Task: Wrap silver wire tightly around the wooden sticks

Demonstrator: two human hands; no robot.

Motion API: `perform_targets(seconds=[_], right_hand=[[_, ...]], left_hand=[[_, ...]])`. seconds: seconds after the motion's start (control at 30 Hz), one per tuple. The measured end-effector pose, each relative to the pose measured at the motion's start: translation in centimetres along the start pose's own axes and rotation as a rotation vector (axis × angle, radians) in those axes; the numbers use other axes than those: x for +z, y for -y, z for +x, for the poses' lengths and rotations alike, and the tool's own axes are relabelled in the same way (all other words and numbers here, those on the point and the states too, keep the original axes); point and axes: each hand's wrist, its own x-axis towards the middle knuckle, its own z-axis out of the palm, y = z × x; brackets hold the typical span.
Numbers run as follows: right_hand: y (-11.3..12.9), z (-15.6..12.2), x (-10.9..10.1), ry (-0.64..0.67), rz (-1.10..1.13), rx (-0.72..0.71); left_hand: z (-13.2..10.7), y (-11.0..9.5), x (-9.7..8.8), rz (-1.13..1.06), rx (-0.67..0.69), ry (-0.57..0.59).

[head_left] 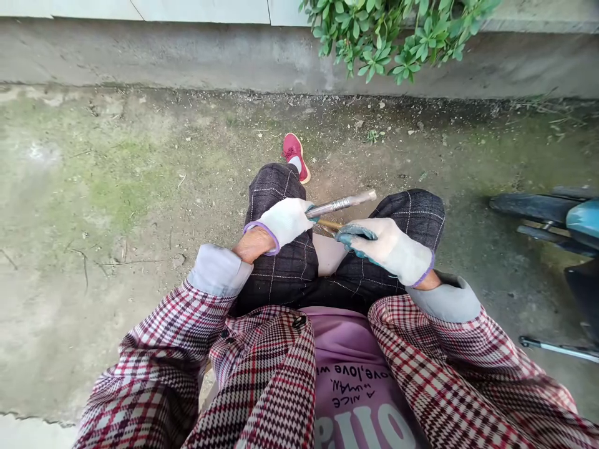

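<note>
My left hand point(287, 219), in a white glove with a teal palm and purple cuff, is closed round a silver metal rod-shaped tool point(334, 206). The tool has a ridged middle and a pale blunt end pointing right; its exact kind is not clear. Just below it, a thin yellow-brown stick point(329, 223) runs between the two gloves. My right hand point(386, 246), gloved alike, has its fingers wrapped round the stick's right end. Both hands are above my knees, and their palms are hidden.
Bare, mossy ground point(140, 181) stretches around my legs. Ahead stands a low concrete wall point(187, 56), overhung by a leafy green bush point(397, 37). A wheeled vehicle point(538, 209) is at the right edge. My red shoe point(294, 149) rests in front.
</note>
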Motion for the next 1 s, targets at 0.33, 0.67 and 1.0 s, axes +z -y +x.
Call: perform_targets(seconds=[0.33, 0.67, 1.0], right_hand=[[-0.5, -0.1, -2.2, -0.205, -0.042, 0.039], [-5.1, 1.5, 0.4, -0.060, 0.061, 0.046], [0.1, -0.4, -0.2, -0.039, -0.143, -0.101]], left_hand=[[-1.0, -2.0, 1.6, 0.293, 0.217, 0.185], [-0.8, -1.5, -0.6, 0.008, 0.090, 0.101], [-0.3, -0.6, 0.2, 0.223, 0.007, -0.006]])
